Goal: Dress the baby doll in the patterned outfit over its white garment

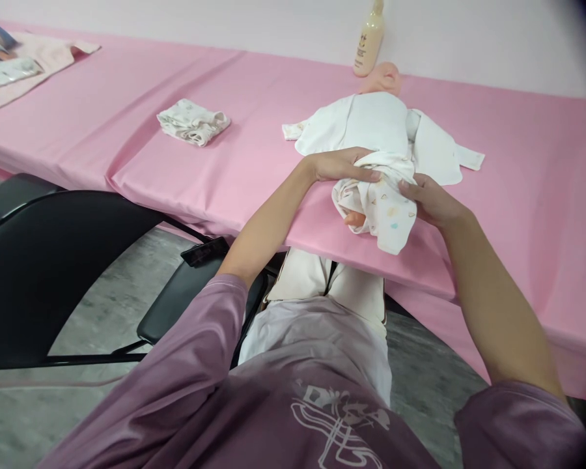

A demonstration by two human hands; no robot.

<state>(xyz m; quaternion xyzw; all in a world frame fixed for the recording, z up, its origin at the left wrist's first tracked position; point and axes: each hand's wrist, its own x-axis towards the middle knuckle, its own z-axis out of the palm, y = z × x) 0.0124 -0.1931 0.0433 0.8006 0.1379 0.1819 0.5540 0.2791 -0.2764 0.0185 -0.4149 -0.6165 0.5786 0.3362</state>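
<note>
A baby doll lies on its back, its head (385,78) toward the wall. White cloth, the inner side of a baby top (377,122), covers its trunk, with sleeves spread to both sides. Around its lower end is bunched a pair of printed baby pants (393,212), and one doll foot (355,219) pokes out of the fabric. My left hand (344,165) grips the pants from the left, thumb across the top. On the right, my right hand (432,198) pinches the same fabric between thumb and fingers. The doll's other foot is hidden.
A folded printed baby garment (193,122) lies left on the pink table cover (254,111). Behind the doll's head stands a lotion bottle (370,42). A cloth (53,55) with packets is far left. Black chairs (68,260), one with a phone (205,251), stand below the table edge.
</note>
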